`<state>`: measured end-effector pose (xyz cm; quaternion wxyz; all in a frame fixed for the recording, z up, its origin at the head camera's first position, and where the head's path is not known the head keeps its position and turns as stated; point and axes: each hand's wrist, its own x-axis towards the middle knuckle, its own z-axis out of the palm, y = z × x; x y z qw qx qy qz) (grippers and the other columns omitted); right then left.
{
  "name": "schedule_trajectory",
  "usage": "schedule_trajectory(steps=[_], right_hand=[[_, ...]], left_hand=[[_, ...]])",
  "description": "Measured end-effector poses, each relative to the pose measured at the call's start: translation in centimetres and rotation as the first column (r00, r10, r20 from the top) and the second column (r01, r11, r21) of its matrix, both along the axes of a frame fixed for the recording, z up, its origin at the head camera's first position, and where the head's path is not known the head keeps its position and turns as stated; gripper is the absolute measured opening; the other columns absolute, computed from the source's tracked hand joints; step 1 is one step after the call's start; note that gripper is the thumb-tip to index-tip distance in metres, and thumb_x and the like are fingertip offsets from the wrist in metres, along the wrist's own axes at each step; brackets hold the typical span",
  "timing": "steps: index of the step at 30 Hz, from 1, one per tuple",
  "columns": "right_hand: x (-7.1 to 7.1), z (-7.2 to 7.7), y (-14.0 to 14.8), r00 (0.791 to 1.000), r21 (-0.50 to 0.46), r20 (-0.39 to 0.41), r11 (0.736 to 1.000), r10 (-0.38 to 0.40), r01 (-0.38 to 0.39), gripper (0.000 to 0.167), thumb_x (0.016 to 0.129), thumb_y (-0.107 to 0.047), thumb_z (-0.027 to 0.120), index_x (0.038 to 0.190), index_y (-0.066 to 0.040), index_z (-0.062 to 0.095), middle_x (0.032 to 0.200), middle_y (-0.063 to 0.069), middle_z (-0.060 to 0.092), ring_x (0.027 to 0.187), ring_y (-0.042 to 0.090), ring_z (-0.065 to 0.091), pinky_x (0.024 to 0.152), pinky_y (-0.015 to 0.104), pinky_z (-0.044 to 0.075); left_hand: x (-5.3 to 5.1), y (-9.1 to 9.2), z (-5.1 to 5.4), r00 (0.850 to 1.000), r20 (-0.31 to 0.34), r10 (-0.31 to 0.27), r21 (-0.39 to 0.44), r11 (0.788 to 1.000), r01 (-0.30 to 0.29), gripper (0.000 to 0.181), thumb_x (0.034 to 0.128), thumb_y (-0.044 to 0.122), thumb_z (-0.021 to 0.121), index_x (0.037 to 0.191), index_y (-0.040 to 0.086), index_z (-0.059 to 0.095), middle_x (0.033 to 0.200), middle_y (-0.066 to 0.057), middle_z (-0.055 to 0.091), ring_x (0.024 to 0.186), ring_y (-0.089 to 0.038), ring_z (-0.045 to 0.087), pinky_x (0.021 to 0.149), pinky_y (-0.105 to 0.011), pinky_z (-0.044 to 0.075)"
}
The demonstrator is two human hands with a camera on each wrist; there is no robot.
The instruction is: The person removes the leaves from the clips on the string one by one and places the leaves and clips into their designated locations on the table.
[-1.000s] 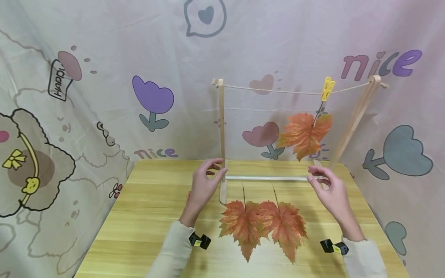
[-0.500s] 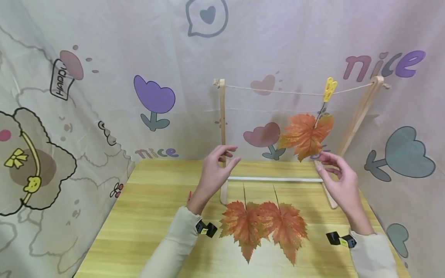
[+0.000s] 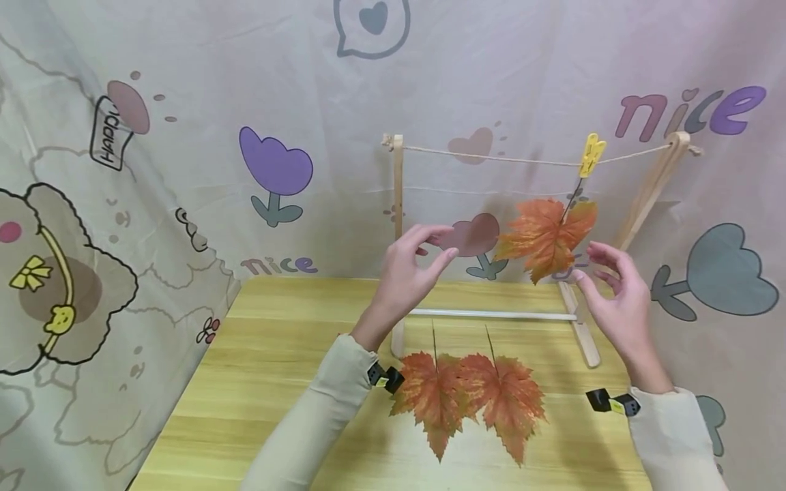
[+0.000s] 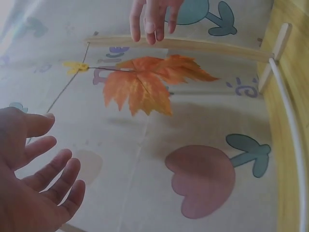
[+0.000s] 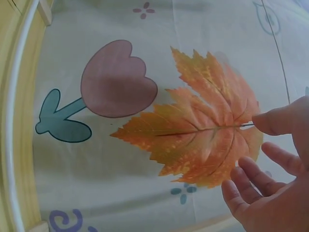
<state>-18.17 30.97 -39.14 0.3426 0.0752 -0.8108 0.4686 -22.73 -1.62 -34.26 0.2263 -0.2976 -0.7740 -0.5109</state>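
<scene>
Pale printed cloth backdrop (image 3: 522, 61) — tulips (image 3: 276, 164), hearts (image 3: 373, 18), "nice" lettering (image 3: 690, 112) — yellow wood-grain tabletop (image 3: 276, 341)

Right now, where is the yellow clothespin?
In the head view, the yellow clothespin sits right of centre, on the string, above the hanging leaf.

Pale printed cloth (image 3: 528, 75) is hanging in front of me behind a wood-grain tbl (image 3: 245, 402), w/ purple tulip (image 3: 276, 165) showing L of ctr, "nice" lettering (image 3: 689, 117) upper R. Yellow bow print (image 3: 31, 272) is showing far L.
</scene>
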Motion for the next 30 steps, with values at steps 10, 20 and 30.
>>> schedule_trajectory(steps=[10, 20, 30], right_hand=[[-0.8, 2.3, -0.1, 0.999, 0.007, -0.01, 1.0, -0.03, 0.03, 0.052, 0.091, 0.007, 0.07, 0.14, 0.005, 0.055, 0.136, 0.019, 0.057, 0.124, 0.013, 0.052, 0.106, 0.023, 0.045], [-2.3, 3.4, 0.5, 0.999, 0.033, -0.013, 0.999, -0.042, 0.043, 0.052, 0.093, 0.002, 0.07, 0.142, 0.003, 0.053, 0.14, 0.016, 0.053, 0.131, 0.015, 0.049, 0.112, 0.027, 0.041], [-3.2, 4.4, 0.7, 0.999, 0.04, 0.026, 0.998, -0.041, 0.04, 0.049, 0.098, -0.014, 0.07, 0.145, -0.009, 0.054, 0.144, 0.009, 0.055, 0.137, 0.014, 0.048, 0.116, 0.031, 0.037]], left_hand=[[-0.1, 2.4, 3.3, 0.994, -0.105, -0.042, -0.019, 0.999, 0.04, 0.027, 0.0937, 0.014, 0.076, 0.119, 0.006, 0.072, 0.11, -0.005, 0.07, 0.096, -0.013, 0.064, 0.084, -0.022, 0.051], [-0.4, 4.5, 6.3, 0.991, -0.082, -0.107, -0.044, 0.994, 0.103, 0.03, 0.0969, 0.018, 0.073, 0.125, 0.008, 0.07, 0.119, -0.003, 0.067, 0.107, -0.01, 0.059, 0.085, -0.016, 0.052], [-1.7, 6.8, 8.0, 0.985, -0.149, -0.085, -0.081, 0.994, 0.074, 0.032, 0.0973, 0.018, 0.072, 0.128, 0.007, 0.069, 0.128, -0.003, 0.067, 0.122, -0.011, 0.058, 0.104, -0.017, 0.04]])
